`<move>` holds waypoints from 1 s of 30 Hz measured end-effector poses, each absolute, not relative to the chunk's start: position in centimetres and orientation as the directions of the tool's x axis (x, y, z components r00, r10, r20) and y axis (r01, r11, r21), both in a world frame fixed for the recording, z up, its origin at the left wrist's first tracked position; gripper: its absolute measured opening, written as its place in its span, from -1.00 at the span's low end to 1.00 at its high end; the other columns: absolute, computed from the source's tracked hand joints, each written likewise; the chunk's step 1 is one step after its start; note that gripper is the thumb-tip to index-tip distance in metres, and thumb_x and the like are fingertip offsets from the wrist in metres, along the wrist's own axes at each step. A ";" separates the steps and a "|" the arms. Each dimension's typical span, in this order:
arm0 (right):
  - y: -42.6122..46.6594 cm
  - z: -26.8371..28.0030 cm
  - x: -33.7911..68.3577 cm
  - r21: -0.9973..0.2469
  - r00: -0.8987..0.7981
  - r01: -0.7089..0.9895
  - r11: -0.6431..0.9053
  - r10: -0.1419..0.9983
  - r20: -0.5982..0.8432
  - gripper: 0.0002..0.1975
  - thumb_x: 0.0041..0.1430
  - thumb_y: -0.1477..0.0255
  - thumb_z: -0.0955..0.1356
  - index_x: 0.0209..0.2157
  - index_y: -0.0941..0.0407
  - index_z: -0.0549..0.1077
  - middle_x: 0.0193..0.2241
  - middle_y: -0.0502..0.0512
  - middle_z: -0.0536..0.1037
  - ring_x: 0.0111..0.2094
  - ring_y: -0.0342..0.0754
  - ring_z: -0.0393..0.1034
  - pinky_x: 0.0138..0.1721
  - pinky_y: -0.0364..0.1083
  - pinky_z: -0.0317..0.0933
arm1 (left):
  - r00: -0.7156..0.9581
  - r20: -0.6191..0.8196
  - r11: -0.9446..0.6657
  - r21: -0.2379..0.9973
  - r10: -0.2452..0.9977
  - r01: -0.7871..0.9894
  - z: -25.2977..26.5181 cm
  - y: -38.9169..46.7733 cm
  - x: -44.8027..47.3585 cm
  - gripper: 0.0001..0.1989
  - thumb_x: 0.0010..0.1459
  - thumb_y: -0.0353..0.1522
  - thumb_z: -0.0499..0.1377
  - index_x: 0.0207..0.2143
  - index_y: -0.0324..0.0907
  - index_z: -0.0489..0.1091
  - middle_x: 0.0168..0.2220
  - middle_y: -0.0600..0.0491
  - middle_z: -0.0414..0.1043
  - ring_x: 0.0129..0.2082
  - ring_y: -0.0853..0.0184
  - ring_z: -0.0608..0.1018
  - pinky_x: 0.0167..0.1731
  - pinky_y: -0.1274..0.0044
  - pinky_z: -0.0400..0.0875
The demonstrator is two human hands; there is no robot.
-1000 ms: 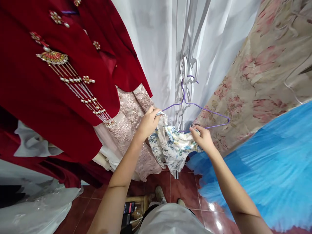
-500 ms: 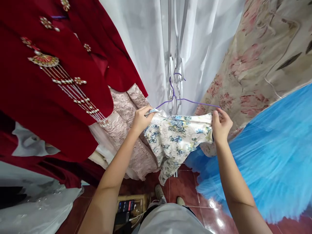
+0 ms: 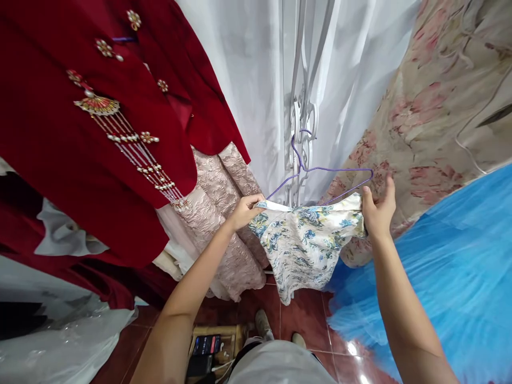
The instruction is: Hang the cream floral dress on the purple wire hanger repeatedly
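Note:
A white top with blue and yellow flowers (image 3: 308, 240) hangs between my two hands, its upper edge stretched across. My left hand (image 3: 245, 212) is closed on its left upper corner. At the right upper corner, my right hand (image 3: 379, 213) grips the cloth, with the index finger raised away from the thumb; its lower fingers are partly hidden. Just above the top, a thin purple wire hanger (image 3: 336, 169) hangs by its hook, its right arm bare of cloth. Where the hanger's lower left part goes behind the top, I cannot see it.
A red velvet jacket (image 3: 132, 213) with a beaded tassel and a pink brocade garment (image 3: 224, 224) hang at left. White hangers (image 3: 314, 120) and white cloth (image 3: 248, 64) are ahead. Floral beige fabric (image 3: 432, 117) and blue tulle (image 3: 440, 298) fill the right. A phone (image 3: 206, 345) lies below.
The top has come lower and its right side is off the hanger's arm, which now shows bare. My right index finger has lifted. The view has shifted a little.

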State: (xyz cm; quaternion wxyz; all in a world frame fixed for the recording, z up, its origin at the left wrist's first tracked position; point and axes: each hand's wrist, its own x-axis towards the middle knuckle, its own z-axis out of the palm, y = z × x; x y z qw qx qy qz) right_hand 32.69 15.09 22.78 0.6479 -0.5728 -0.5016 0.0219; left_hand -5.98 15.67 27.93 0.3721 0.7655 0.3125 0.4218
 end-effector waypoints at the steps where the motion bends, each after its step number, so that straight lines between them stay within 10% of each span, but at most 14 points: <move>1: 15.4 23.0 32.8 -0.771 0.477 0.542 0.334 0.633 0.610 -0.19 0.24 0.08 0.36 0.36 0.24 0.17 -0.47 0.03 0.49 -0.62 -0.11 0.26 -0.55 -0.09 0.23 | 0.449 0.414 -0.524 0.838 0.791 0.151 27.8 15.6 -6.0 -0.56 0.14 -0.05 0.29 -0.51 -0.22 0.32 -0.46 0.11 0.29 -0.42 0.39 0.35 -0.38 0.57 0.25; 6: 16.6 24.4 32.6 -0.842 0.483 0.438 0.316 0.707 0.517 -0.41 0.17 0.00 0.38 -0.01 0.21 0.49 -0.60 -0.09 0.32 -0.64 -0.17 0.06 -0.59 -0.12 0.01 | 0.382 0.438 -0.535 0.821 0.813 0.198 27.6 15.2 -6.7 -0.55 0.12 -0.02 0.29 -0.47 -0.24 0.42 -0.48 0.10 0.36 -0.47 0.40 0.37 -0.43 0.58 0.23; 15: 13.4 23.5 31.1 -0.873 0.658 0.073 0.482 0.635 0.405 -0.53 0.03 -0.04 0.44 -0.43 0.06 0.28 -0.57 -0.14 0.15 -0.58 -0.17 -0.04 -0.56 -0.14 -0.12 | 0.442 0.475 -0.640 0.431 0.760 0.637 30.6 13.9 -7.4 -0.62 0.35 -0.18 0.11 -0.45 -0.20 0.48 -0.48 0.08 0.44 -0.44 0.36 0.44 -0.41 0.54 0.21; 24: 8.6 21.5 29.6 -0.895 0.545 0.188 0.404 0.716 0.437 -0.55 0.15 -0.02 0.40 -0.43 0.09 0.35 -0.56 -0.09 0.27 -0.56 -0.15 0.11 -0.50 -0.14 0.03 | 0.286 0.689 -0.633 0.319 0.666 0.705 31.8 16.0 -4.3 -0.83 0.35 -0.28 0.15 -0.20 -0.15 0.51 -0.23 0.01 0.47 -0.22 0.28 0.52 -0.22 0.49 0.35; 30: 6.7 23.7 30.0 -0.803 0.578 0.449 0.393 0.557 0.596 -0.37 0.26 0.04 0.34 0.18 0.18 0.45 -0.38 0.09 0.47 -0.62 -0.18 0.02 -0.56 -0.12 -0.04 | 0.261 0.771 -0.737 0.362 0.580 0.570 30.8 16.7 -4.9 -0.83 0.30 -0.30 0.21 -0.24 -0.17 0.57 -0.29 0.03 0.54 -0.25 0.32 0.56 -0.16 0.50 0.42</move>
